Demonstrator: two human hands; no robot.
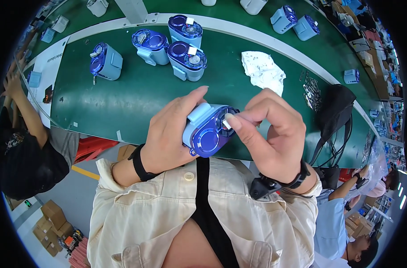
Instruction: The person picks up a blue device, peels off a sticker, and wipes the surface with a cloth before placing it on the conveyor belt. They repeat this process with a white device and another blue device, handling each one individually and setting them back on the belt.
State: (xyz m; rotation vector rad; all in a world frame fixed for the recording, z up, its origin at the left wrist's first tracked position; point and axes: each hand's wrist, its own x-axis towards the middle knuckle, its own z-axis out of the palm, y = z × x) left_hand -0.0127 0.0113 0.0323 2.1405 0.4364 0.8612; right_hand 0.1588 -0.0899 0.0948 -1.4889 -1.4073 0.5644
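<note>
Gripping a light-blue container [210,133] in the left hand [166,131], wrapped along its left side; pinching a small white tab [226,125] at the right end of its violet-blue lid [207,140] between thumb and forefinger of the right hand [277,134]. Held thus between both hands, before the chest, over the near part of the green table [136,105]. Turned lid-up toward the camera, with the long axis slanting from a small loop [193,152] at lower left to the pinched end at upper right, and with the side clip [199,114] facing away from the body. Visible beyond, left to right: one similar container [112,64], a cluster of three more [188,73], a crumpled white sheet [263,69], small metal pieces [312,94], a black bag [336,107].
</note>
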